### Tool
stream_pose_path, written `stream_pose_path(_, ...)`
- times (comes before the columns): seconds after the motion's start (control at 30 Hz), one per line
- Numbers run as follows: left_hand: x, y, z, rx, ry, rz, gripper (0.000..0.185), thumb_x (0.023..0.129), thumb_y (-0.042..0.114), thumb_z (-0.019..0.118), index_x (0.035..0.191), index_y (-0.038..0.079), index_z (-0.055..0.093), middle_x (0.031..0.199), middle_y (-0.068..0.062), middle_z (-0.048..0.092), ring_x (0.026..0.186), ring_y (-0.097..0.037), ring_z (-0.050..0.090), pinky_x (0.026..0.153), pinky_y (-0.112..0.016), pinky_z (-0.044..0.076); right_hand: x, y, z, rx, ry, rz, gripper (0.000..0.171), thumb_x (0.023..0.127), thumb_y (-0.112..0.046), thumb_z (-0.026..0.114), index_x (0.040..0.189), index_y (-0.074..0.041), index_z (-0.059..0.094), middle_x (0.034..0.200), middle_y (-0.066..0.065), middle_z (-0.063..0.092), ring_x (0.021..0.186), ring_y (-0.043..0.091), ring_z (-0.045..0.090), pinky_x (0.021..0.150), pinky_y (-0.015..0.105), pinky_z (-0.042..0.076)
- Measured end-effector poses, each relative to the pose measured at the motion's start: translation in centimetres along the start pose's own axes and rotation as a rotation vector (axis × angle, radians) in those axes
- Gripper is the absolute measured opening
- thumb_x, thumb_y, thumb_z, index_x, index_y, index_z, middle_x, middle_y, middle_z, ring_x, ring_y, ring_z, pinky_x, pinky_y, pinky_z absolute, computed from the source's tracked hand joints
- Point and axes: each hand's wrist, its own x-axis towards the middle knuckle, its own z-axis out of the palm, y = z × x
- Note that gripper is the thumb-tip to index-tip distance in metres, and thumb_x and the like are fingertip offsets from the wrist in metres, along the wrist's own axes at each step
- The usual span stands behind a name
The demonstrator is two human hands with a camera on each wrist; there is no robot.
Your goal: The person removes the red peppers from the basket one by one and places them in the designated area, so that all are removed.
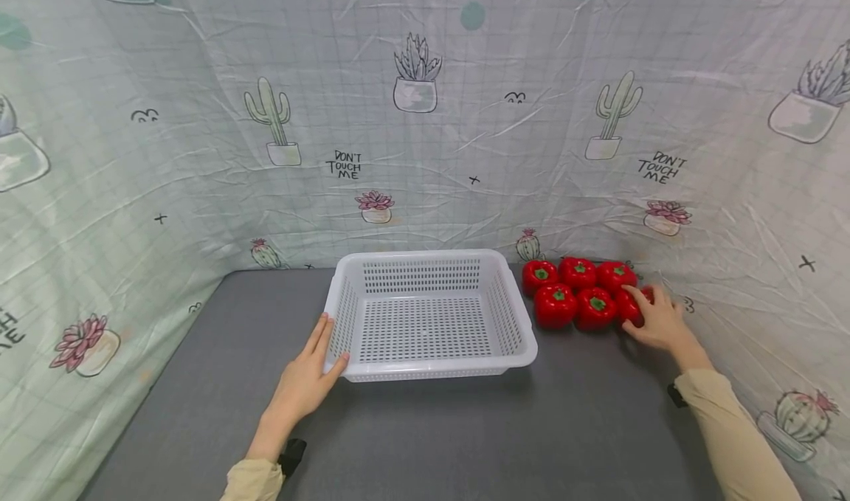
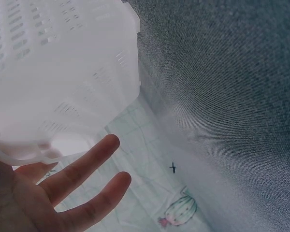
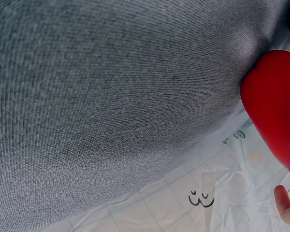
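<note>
A white plastic basket point(image 1: 438, 370) with slotted walls sits on the grey table, nothing inside it. My left hand point(image 1: 302, 387) rests on its near left corner, thumb at the front rim and straight fingers along the left rim. In the left wrist view, two extended fingers point(image 2: 89, 169) show beside the basket's outer wall point(image 2: 87, 92). At the right, my right hand point(image 1: 659, 325) grips the front right red bell pepper point(image 1: 627, 306) between thumb and fingers. The right wrist view shows that pepper point(image 3: 275, 101) close up; most of the hand is out of frame there.
Several other red bell peppers point(image 1: 555, 305) stand in two rows between the basket and my right hand, stems up. A cactus-printed curtain point(image 1: 425, 139) hangs behind and at both sides of the grey table point(image 1: 438, 442).
</note>
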Motion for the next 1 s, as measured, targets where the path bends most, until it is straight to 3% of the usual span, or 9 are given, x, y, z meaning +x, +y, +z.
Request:
stream_pose_path(0.67,-0.1,0.0,0.1,-0.006,0.003,-0.002,0.069,0.087,0.036,0.053,0.141,0.006,0.023,0.149,-0.01,0.019,0.087,-0.032,0.06,0.064,-0.048,0.046,-0.7,0.7,0.4,0.022,-0.009,-0.006,0.074,0.072,-0.022,0.064,0.136,-0.015,0.028,0.126,0.033,0.024,0.108,0.055,0.027,0.079,0.068,0.019)
stream_pose_path(1.0,0.1,0.2,0.0,-0.022,-0.002,0.003,0.069,0.087,0.038,0.051,0.142,0.007,0.022,0.15,-0.009,0.018,0.087,-0.029,0.059,0.063,-0.044,0.046,-1.5,-1.3,-0.4,0.002,0.117,-0.052,0.069,0.071,-0.021,0.065,0.132,-0.016,0.035,0.127,0.03,0.03,0.108,0.05,0.031,0.076,0.062,0.023)
